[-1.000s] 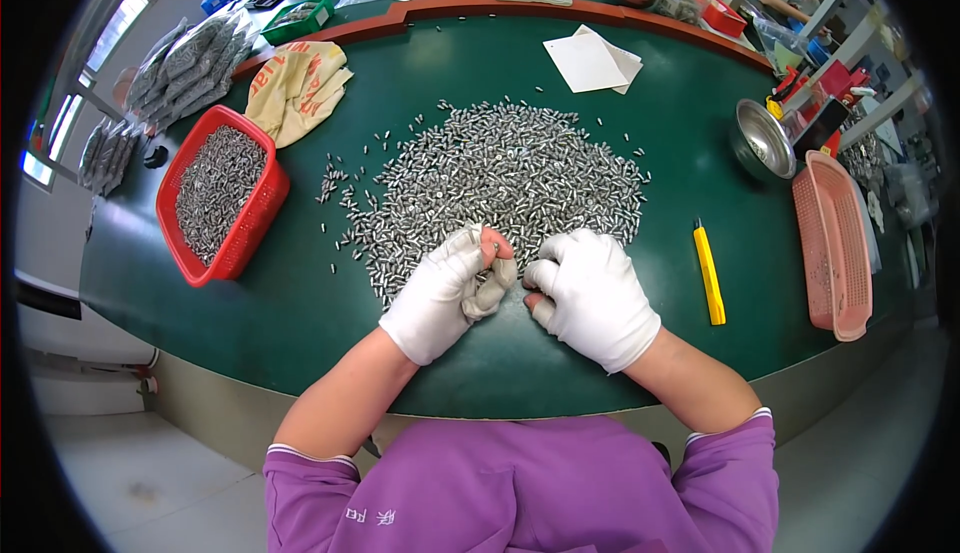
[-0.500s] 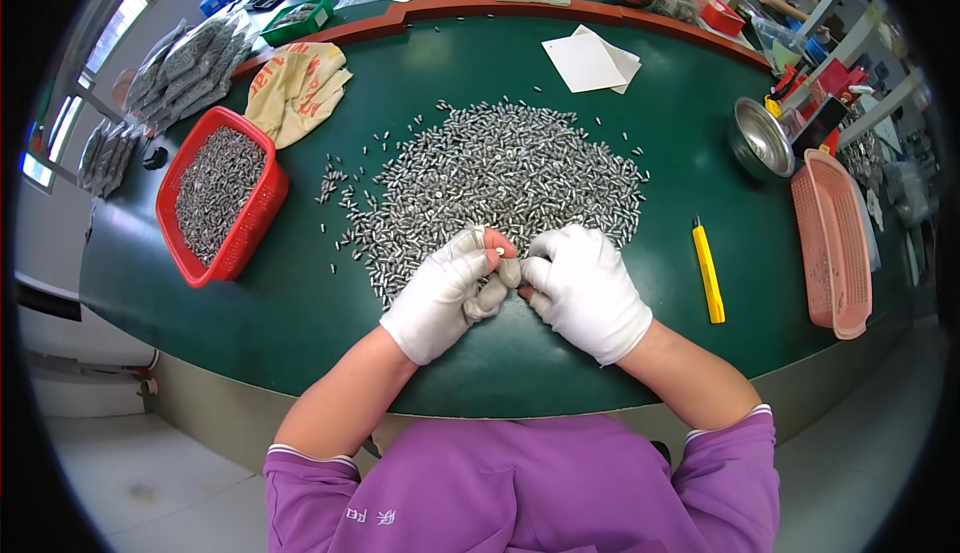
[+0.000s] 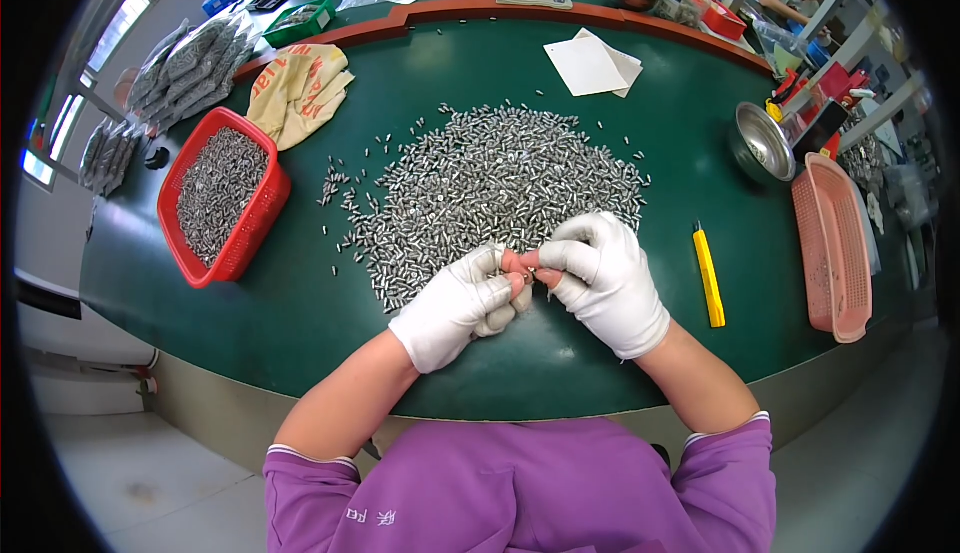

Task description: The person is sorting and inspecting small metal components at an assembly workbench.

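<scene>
For handling one small metal piece point(image 3: 530, 271) between two sets of fingertips, a light, steady pinch should serve best: enough to stop it slipping, not so much that it squirts away. The bare thumb and forefinger tips (the white gloves cover the rest) ought to give better feel than cloth. Working low over the table point(image 3: 470, 388) makes sense, since a dropped piece could roll into the pile of metal pieces point(image 3: 510, 168) just beyond, on the far side.

The left hand point(image 3: 455, 305) and right hand point(image 3: 612, 288) meet at the pile's near edge, thumbs and forefingers closed to a narrow pinch on what looks like that single piece, mostly covered; its exact form cannot be told. The left hand's other fingers curl under; both forearms angle inward from the near side.
</scene>
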Demonstrator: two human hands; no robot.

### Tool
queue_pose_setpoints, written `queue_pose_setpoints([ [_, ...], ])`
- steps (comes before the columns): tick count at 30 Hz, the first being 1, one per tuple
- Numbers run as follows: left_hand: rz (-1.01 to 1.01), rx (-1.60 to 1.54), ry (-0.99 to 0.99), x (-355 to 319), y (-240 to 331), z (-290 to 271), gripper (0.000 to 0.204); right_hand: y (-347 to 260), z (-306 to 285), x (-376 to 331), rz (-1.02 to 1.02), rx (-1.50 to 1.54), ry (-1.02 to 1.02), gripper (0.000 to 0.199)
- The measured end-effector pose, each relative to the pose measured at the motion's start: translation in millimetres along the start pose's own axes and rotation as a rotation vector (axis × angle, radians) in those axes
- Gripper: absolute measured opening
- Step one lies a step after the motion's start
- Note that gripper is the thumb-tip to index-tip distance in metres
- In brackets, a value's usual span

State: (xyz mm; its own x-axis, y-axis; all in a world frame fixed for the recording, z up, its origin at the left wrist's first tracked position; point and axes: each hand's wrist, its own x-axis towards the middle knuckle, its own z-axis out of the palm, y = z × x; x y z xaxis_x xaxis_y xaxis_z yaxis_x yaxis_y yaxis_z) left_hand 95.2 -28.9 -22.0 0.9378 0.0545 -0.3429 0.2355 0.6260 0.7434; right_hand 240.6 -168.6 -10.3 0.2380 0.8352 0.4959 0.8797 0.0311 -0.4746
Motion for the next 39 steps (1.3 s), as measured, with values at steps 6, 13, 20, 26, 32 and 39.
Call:
queue_pose_setpoints([
  [6, 0.026, -0.087, 0.007, 1.2, -1.7, -7.7, 0.015, -1.1, -7.1, 4.0, 0.038, -0.082, -0.089, 0.015],
  [13, 0.047, -0.085, 0.038, -0.6, 0.0, -3.1, 0.015, -2.6, 9.2, -0.6, -0.017, -0.267, -0.169, 0.015],
  [20, 0.071, -0.09, -0.038, 1.2, -2.2, -6.3, 0.02, -3.4, 9.2, -1.5, -0.013, -0.281, -0.27, 0.016],
  [26, 0.105, -0.108, -0.036, 0.8, 0.2, -6.4, 0.024, -5.0, 6.0, 0.6, 0.004, -0.245, -0.059, 0.017],
  [32, 0.019, 0.034, 0.003, -1.7, 1.2, 1.1, 0.019, -1.6, -0.3, -0.4, -0.017, -0.134, 0.02, 0.019],
  [39, 0.019, 0.027, 0.03, -0.3, 0.4, -0.8, 0.016, -0.8, -2.3, 1.6, -0.031, -0.126, 0.054, 0.018],
])
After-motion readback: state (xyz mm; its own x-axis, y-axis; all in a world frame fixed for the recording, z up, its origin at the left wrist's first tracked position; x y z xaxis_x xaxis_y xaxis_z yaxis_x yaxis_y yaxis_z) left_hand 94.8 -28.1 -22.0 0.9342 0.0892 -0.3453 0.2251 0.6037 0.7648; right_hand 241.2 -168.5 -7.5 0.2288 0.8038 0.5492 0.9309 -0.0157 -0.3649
